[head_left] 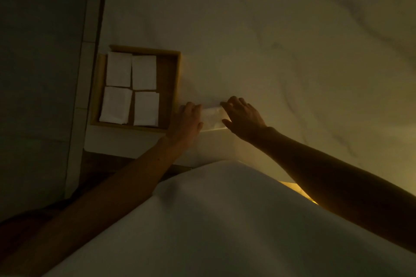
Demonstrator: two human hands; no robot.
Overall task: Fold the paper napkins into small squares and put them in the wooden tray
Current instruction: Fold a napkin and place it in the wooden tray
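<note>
Dim marbled counter (270,29) (tray (177,78) at left edge).

The light is dim and yellowish, so all colours look warm. The table (270,29) is off-white with faint grey veins, like marble. The wooden tray (179,78) has a pale yellow-tan rim and a darker brown floor. Four folded napkins (119,69) in it are plain white, without pattern. The napkin (212,117) between the hands is also white. The cloth (225,220) at the bottom is plain white-grey. The floor (33,74) at left is dark grey-green.
</note>
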